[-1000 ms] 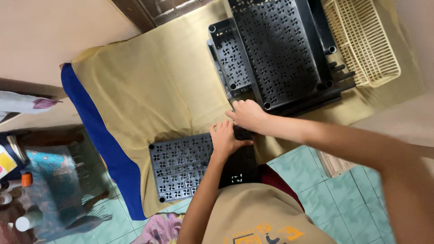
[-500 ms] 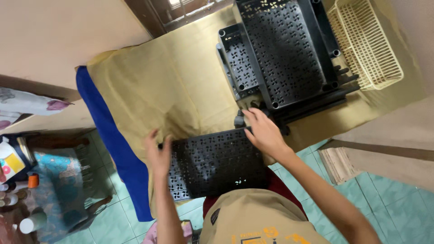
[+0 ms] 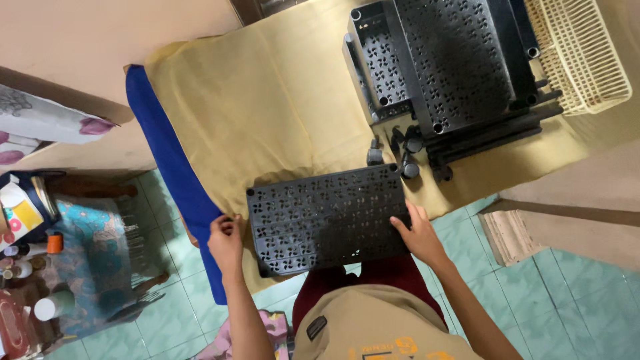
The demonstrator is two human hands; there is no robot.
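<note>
Tan cloth [image 3: 267,120] covers the work surface, with a blue cloth [image 3: 167,167] along its left edge. Far right lies a stack of black perforated shelf panels [image 3: 453,60], a cream plastic basket [image 3: 580,53] just beyond it. Near the middle, a black perforated shelf panel [image 3: 327,217] rests flat on the tan cloth. Its right near corner is under the right hand [image 3: 420,237], fingers spread flat on the surface. The left hand [image 3: 225,241] sits at the panel's left edge, fingers curled together; whether they pinch the edge cannot be told. Small black caster wheels [image 3: 403,153] lie between panel and stack.
</note>
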